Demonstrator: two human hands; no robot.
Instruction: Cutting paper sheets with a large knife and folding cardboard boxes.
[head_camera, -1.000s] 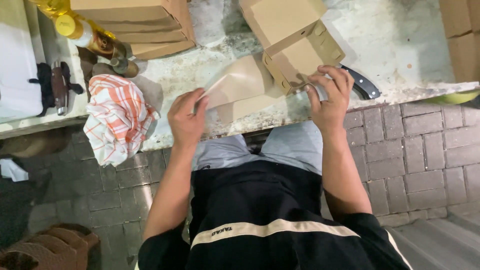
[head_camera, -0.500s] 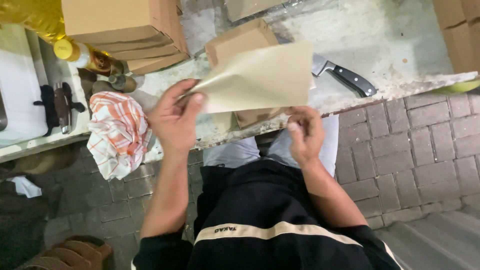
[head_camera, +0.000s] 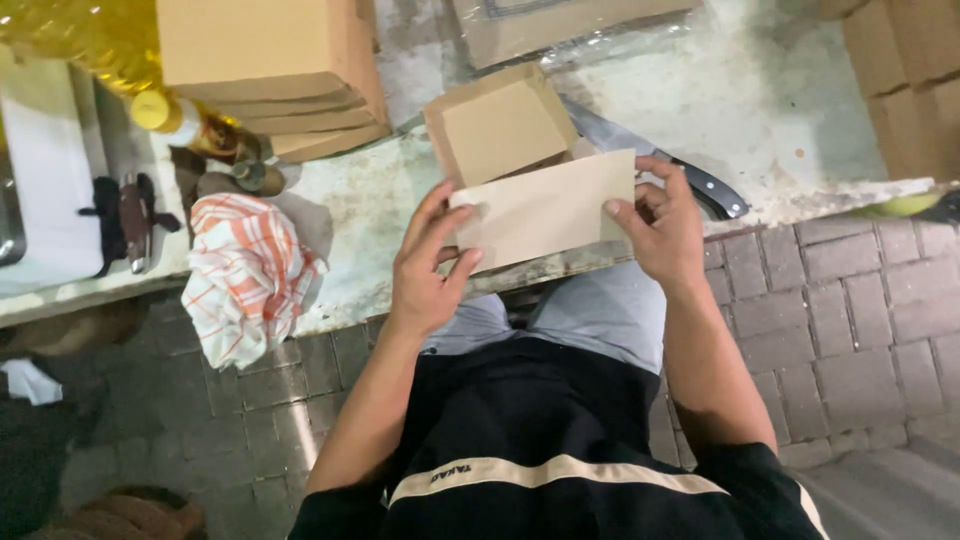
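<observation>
1. Worn stone worktop (head_camera: 380, 215) with a paved brick floor below; I'm right up against its front edge.
2. My left hand (head_camera: 428, 270) pinches the left end of a flat tan cardboard sheet (head_camera: 545, 210), thumb on the near face, fingers on the far face.
3. My right hand (head_camera: 660, 225) grips the sheet's right end the same way, fingers curled over the edge. Both hands are closed on the sheet.
4. The sheet is held in the air just over the worktop's front edge, long side across, roughly level, near face towards me.
5. Change: half a second back the sheet hung off my left hand alone, splayed wide and angled, with my right hand low by my lap. Now it looks narrower and squared up between both hands, so I judge a fold has been made or is being lined up.
6. Just behind the sheet: a small open cardboard box (head_camera: 500, 125), touching or nearly so; I can't tell which.
7. A knife (head_camera: 650, 160) lies behind; its blade is partly hidden by the box and sheet.
8. To the left: an orange checked cloth (head_camera: 245, 275), a yellow-capped bottle (head_camera: 190, 122), and a stack of flat cartons (head_camera: 265, 65).
9. The sheet's far face and any creases are hidden. More cartons are cut off at the top and right edges.
</observation>
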